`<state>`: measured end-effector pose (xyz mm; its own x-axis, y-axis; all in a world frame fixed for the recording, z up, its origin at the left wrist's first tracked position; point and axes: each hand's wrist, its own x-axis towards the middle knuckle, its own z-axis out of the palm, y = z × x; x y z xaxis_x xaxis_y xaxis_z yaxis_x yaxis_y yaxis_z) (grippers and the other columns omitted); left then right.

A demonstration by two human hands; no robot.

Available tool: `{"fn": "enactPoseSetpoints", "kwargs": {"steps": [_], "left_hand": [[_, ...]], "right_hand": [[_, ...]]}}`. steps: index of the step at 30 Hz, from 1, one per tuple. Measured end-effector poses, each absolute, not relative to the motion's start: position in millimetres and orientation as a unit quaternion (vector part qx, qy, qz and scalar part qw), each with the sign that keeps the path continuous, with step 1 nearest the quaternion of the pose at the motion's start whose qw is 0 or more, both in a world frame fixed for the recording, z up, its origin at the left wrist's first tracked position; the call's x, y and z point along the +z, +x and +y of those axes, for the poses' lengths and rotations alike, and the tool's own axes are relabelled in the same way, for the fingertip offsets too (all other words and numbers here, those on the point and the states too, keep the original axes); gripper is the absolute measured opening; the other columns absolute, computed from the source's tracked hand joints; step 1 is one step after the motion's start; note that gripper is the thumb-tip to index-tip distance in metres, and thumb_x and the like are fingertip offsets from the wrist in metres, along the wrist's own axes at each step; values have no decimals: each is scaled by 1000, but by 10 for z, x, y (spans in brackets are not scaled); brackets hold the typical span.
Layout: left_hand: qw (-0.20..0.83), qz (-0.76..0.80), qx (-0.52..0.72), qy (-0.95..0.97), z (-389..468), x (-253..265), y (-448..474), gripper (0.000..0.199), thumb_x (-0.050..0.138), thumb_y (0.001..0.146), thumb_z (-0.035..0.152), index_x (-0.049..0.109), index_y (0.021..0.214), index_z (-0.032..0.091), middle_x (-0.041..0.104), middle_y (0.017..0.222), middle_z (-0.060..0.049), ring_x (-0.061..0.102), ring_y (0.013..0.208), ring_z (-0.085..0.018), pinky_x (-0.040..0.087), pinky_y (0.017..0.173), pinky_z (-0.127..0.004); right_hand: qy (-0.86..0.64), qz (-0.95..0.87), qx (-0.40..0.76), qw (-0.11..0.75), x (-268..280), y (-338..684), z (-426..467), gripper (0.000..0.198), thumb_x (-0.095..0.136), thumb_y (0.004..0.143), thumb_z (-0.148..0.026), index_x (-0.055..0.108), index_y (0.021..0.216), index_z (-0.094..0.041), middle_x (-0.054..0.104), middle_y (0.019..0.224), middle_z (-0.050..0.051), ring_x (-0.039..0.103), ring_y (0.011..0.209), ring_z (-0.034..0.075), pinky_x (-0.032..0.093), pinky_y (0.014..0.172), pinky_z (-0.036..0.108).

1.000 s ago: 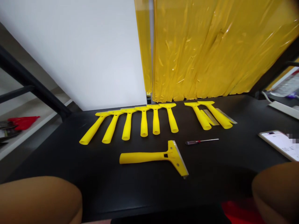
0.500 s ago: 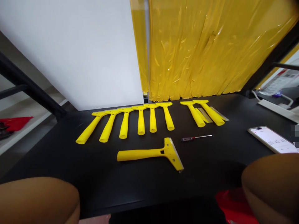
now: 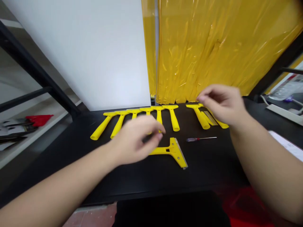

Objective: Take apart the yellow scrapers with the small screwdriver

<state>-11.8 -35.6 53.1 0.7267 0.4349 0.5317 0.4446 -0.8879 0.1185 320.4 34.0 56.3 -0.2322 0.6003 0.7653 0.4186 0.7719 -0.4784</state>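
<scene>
A yellow scraper (image 3: 176, 151) with a metal blade edge lies crosswise on the black table. My left hand (image 3: 138, 138) hovers over its handle end, fingers curved and thumb apart, with nothing in it; it hides part of that handle and some of the row behind. Several more yellow scrapers (image 3: 174, 119) stand in a row at the back, handles toward me. My right hand (image 3: 223, 102) is above the back-right scrapers (image 3: 201, 118), thumb and forefinger apart, holding nothing visible. A small screwdriver (image 3: 201, 139) with a clear-and-red handle lies between the hands.
A phone (image 3: 284, 143) lies at the right, partly behind my right forearm. White board (image 3: 106, 56) and yellow plastic sheeting (image 3: 189, 53) rise behind the table. Black frame bars (image 3: 35, 69) flank the sides, and a white power strip (image 3: 284, 113) is at far right.
Both my hands have come into view and reached forward over the table, left toward the front scraper, right toward the back-right scrapers. The view has shifted slightly; the scrapers have not been moved.
</scene>
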Motion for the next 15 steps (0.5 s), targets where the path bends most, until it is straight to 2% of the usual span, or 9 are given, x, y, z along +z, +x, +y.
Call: {"fn": "enactPoseSetpoints", "kwargs": {"steps": [2, 5, 9, 12, 15], "left_hand": [[25, -194, -230, -953, -316, 317, -78, 16, 59, 106, 22, 74, 108, 18, 75, 98, -6, 70, 90, -20, 59, 84, -37], [-27, -196, -166, -966, -275, 68, -64, 20, 66, 105, 31, 74, 120, 21, 75, 114, -8, 71, 104, -23, 58, 93, -38], [-66, -229, -123, -963, -252, -2, -94, 27, 68, 103, 31, 72, 128, 23, 76, 120, -6, 73, 108, -23, 58, 95, -37], [-77, -234, -107, -963, -235, 2, -108, 25, 65, 105, 28, 72, 128, 23, 78, 119, -5, 74, 109, -22, 58, 95, -34], [-66, -231, -109, -965, -217, -20, -112, 21, 63, 107, 27, 73, 125, 24, 79, 121, -4, 75, 110, -21, 58, 96, -33]], "right_hand": [[-381, -839, 127, 367, 409, 3234, 379, 15, 79, 90, -36, 77, 86, -21, 71, 73, 1, 61, 62, 14, 46, 60, 29], [-438, -846, 226, 204, 275, 3307, 424, 27, 74, 91, -48, 77, 91, -21, 67, 70, 0, 56, 60, 15, 42, 56, 29], [-470, -818, 324, 66, 263, 3391, 438, 37, 81, 82, -57, 76, 96, -23, 66, 72, 0, 56, 63, 15, 40, 57, 28], [-478, -817, 322, -7, 244, 3391, 448, 38, 89, 73, -51, 77, 97, -24, 69, 78, 1, 58, 66, 17, 40, 59, 30], [-473, -826, 304, -34, 182, 3324, 454, 29, 88, 71, -42, 77, 91, -25, 69, 80, 2, 59, 68, 19, 40, 60, 31]]}}
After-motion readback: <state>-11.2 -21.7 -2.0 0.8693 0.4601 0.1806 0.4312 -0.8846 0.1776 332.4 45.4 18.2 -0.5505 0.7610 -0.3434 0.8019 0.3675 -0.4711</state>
